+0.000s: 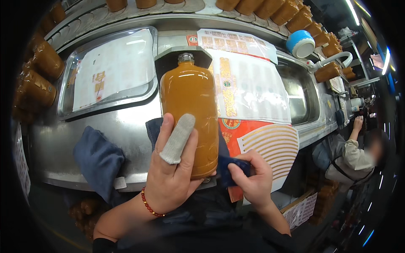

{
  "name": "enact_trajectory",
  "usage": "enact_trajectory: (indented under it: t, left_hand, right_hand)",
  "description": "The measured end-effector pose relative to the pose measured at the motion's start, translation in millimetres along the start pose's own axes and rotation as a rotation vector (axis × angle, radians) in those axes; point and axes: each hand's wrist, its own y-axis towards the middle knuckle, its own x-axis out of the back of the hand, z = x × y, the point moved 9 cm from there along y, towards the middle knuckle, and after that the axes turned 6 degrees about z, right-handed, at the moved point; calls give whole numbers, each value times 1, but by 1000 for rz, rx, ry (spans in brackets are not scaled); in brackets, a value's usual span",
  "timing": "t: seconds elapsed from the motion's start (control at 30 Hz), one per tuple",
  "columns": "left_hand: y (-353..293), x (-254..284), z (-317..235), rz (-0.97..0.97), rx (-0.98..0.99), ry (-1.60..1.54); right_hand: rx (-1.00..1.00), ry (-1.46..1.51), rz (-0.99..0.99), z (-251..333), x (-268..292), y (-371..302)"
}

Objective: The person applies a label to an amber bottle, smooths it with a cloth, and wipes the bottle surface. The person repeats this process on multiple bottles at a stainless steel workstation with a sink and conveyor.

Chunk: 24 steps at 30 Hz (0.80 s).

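A caramel-brown bottle (190, 92) with a clear neck rests in a grey angular holder (164, 58), its neck pointing away from me. My left hand (175, 168) grips its lower left side and base. A pale knitted finger sleeve (179, 137) covers one finger, and a red bead bracelet (147, 204) circles the wrist. At the bottle's lower right side, my right hand (255, 177) pinches a flat dark blue piece (230, 169) that touches or nearly touches the bottle. Whether this piece is stiff or cloth is hard to make out.
Left of the bottle are a metal tray (63, 101) holding white label sheets (122, 67) and a crumpled blue cloth (99, 158). More label sheets (253, 84) lie to the right, beside a sink (312, 97). Brown bottles (291, 14) line the back. Another person (354, 156) works far right.
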Motion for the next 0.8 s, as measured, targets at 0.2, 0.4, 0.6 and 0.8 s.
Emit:
enact_trajectory:
  t: [0.2, 0.4, 0.6, 0.8]
  left_hand:
    - [-20, -4, 18, -19, 84, -76]
    - [-37, -15, 42, 88, 141, -110]
    - [-46, 11, 21, 31, 8, 2]
    - [-57, 23, -13, -115, -461, 36]
  right_hand:
    - [192, -20, 110, 53, -9, -3]
    - [-151, 217, 12, -17, 11, -7]
    - [-224, 535, 125, -39, 22, 40]
    - [-197, 506, 650, -23, -12, 117]
